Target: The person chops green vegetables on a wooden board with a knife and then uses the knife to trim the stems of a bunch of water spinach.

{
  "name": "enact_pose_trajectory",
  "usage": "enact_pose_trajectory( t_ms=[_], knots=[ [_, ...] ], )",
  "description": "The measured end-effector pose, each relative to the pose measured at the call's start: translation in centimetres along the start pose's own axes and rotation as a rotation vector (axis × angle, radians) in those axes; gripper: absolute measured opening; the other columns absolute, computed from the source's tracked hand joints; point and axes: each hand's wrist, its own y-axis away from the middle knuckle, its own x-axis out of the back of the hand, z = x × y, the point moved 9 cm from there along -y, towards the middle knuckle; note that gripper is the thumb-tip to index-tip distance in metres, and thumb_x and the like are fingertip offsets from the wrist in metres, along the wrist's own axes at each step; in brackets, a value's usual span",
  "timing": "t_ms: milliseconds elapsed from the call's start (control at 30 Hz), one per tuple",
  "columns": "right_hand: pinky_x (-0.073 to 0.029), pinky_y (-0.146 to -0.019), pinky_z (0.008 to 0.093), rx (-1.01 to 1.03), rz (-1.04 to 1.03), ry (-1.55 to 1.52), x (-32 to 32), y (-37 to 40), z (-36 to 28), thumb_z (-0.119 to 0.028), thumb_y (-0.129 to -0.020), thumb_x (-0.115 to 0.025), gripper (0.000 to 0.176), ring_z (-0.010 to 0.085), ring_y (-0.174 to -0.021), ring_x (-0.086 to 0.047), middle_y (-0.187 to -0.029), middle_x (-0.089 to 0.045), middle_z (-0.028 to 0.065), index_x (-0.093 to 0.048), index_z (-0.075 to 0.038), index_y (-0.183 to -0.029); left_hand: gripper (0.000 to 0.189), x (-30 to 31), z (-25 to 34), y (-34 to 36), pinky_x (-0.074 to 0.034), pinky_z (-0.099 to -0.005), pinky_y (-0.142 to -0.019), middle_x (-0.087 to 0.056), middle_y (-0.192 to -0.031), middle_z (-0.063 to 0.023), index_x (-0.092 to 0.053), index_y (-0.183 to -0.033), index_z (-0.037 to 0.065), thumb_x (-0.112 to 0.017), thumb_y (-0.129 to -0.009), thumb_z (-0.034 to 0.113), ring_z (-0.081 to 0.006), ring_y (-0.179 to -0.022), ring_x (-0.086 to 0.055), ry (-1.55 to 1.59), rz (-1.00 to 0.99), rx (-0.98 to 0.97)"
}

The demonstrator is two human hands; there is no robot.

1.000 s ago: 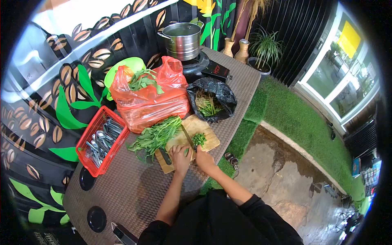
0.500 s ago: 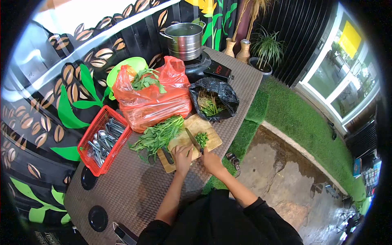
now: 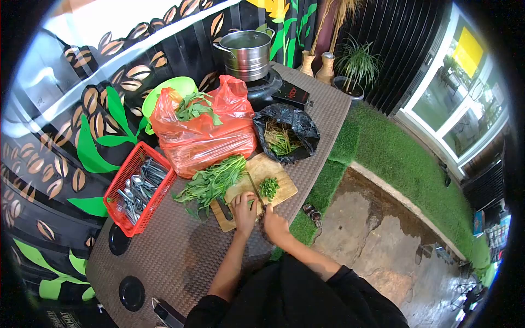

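On the wooden cutting board (image 3: pixel 284 191), near the front edge of the table, lies a small pile of chopped greens (image 3: pixel 269 188). My right hand (image 3: pixel 275 224) is closed round the handle of a knife (image 3: pixel 255 186), whose blade points away over the board, left of the pile. Beside the blade, my left hand (image 3: pixel 244 211) presses on the board with bent fingers; a bit of green shows at its fingertips. A dark object (image 3: pixel 225 209) lies at the board's left end. Leafy greens (image 3: pixel 210 183) rest behind and left of my left hand, partly on the board.
Behind are a red plastic bag (image 3: pixel 208 145) with leaves, a black bag (image 3: pixel 306 131) of stems, and a steel pot (image 3: pixel 247 57) on a stove (image 3: pixel 265 90). A red basket (image 3: pixel 139 188) of cutlery stands left, near two black dishes (image 3: pixel 132 293). The table edge (image 3: pixel 328 145) runs along the right.
The knife in my right hand has moved left, away from the chopped pile and close to my left hand. My left hand has barely shifted.
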Motion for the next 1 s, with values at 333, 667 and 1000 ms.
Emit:
enact_pose_trajectory(
  t_ms=[333, 667, 1000],
  knots=[
    [-0.053, -0.056, 0.0441, 0.058, 0.095, 0.113, 0.2, 0.7, -0.6, -0.011, -0.087, -0.041, 0.024, 0.0351, -0.065, -0.066, -0.068, -0.064, 0.0186, -0.040, -0.001, -0.108, 0.020, -0.5, -0.4, 0.1, -0.035, -0.0370, -0.085, -0.063, -0.087, -0.0047, -0.056, -0.094, 0.006, -0.066, -0.076, 0.007, -0.0246, -0.091, -0.052, 0.029, -0.017, 0.003],
    [-0.050, -0.062, 0.0497, 0.105, -0.055, 0.036, 2.7, -1.1, 1.5, -0.024, -0.090, -0.046, 0.036, 0.0432, -0.074, -0.062, -0.077, -0.063, 0.0258, -0.035, 0.004, -0.111, 0.015, -1.6, -0.9, -0.9, -0.038, -0.0359, -0.083, -0.062, -0.083, -0.0077, -0.061, -0.088, 0.005, -0.067, -0.074, 0.004, -0.0264, -0.087, -0.053, 0.061, -0.143, 0.058],
    [-0.053, -0.061, 0.0485, -0.001, 0.001, 0.071, 0.7, 1.2, 0.1, -0.011, -0.087, -0.041, 0.031, 0.0394, -0.071, -0.065, -0.076, -0.065, 0.0229, -0.034, 0.000, -0.115, 0.009, -1.6, -0.3, -0.7, -0.037, -0.0387, -0.084, -0.061, -0.084, -0.0085, -0.068, -0.082, 0.005, -0.067, -0.076, 0.011, -0.0262, -0.088, -0.053, -0.046, -0.026, -0.044]
  ],
)
